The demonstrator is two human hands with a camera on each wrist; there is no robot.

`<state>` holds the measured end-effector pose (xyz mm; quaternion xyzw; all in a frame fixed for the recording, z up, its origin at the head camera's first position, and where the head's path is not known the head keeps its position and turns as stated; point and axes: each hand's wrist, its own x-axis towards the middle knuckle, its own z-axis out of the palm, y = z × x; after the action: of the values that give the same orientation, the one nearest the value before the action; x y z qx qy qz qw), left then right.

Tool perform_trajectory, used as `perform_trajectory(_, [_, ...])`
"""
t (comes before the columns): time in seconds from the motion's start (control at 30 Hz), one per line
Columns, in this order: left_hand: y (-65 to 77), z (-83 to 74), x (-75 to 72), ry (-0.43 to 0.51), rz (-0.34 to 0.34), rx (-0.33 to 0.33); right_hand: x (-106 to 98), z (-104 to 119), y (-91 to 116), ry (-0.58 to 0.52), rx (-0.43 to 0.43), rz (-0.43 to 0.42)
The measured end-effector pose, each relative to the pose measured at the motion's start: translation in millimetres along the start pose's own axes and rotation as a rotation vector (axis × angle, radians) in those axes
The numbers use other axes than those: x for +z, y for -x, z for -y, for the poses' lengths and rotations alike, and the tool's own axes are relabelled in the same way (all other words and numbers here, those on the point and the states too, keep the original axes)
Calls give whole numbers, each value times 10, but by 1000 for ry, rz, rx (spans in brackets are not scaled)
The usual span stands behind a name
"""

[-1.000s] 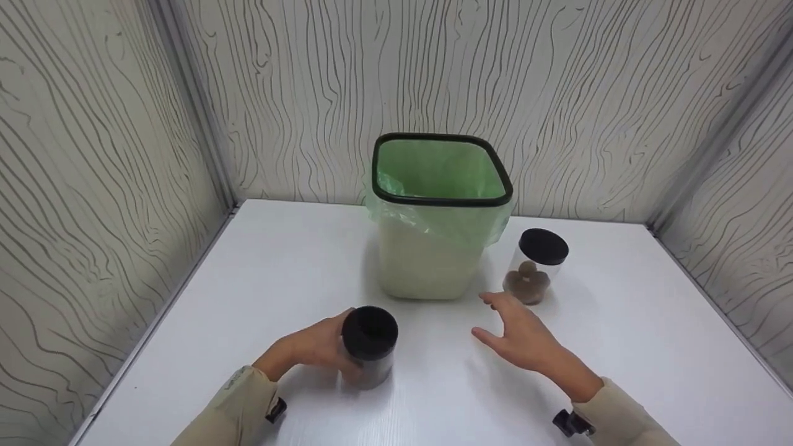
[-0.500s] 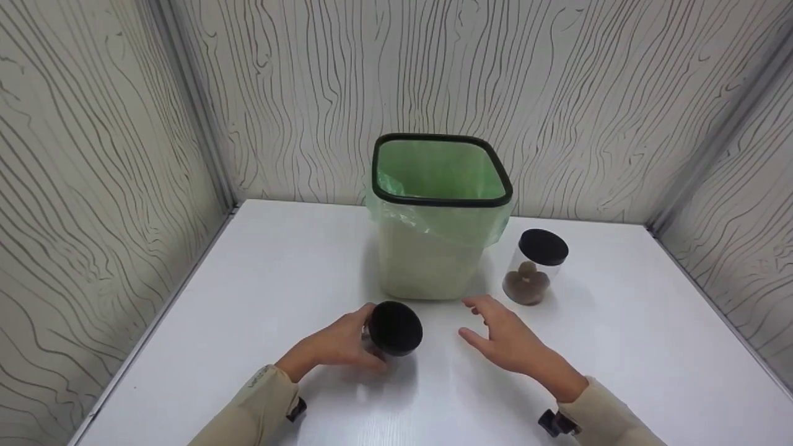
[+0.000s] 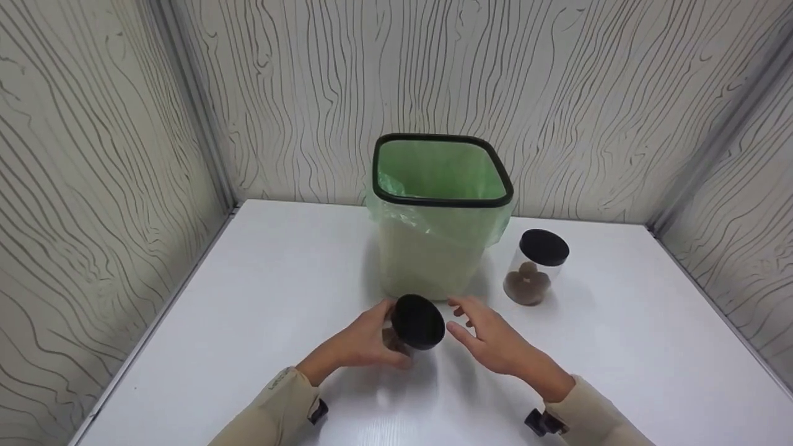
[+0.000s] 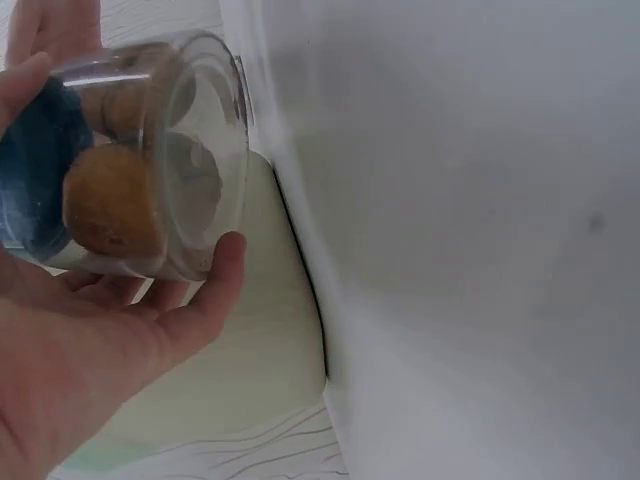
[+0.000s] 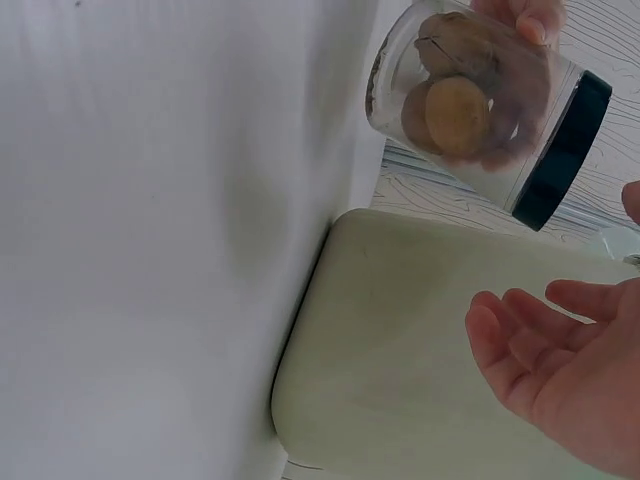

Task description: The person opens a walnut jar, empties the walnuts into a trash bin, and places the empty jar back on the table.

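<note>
My left hand (image 3: pixel 362 341) grips a clear jar (image 4: pixel 195 230) with a black lid (image 3: pixel 419 322), holding it tilted above the table with the lid leaning right. Several brown, walnut-like balls (image 5: pixel 458 115) show through its wall in the wrist views. In the left wrist view, fingers support the jar from below. Just right of the lid, my right hand (image 3: pixel 492 337) has its fingers loosely bent and apart, with nothing in them. A gap separates it from the lid in the right wrist view.
A pale bin (image 3: pixel 427 260) with a black rim and green liner (image 3: pixel 446 167) stands behind the hands. To its right is a second clear jar (image 3: pixel 536 272), black-lidded, with brown balls inside. Patterned panels (image 3: pixel 347 74) surround the white table (image 3: pixel 266 260).
My left hand has lifted the jar off the table, tilted it and carried it right. My right hand has moved left towards its lid. The bin and second jar stay put.
</note>
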<state>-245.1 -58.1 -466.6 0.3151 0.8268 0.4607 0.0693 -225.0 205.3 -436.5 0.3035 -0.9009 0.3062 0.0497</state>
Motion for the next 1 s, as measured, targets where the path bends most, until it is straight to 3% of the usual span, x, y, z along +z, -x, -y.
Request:
perform_trajectory(0.2, [-55,-73,71,-10,-6,15,22,39,-4,-44,-18,28])
perform_trajectory(0.63, [-166,-201,161,42,-36,-13,-18,81,1,16,18,-3])
perform_trajectory(1.0, [-178,-252,165,-36,-6,-23,-55,80,-12,2,49,-28])
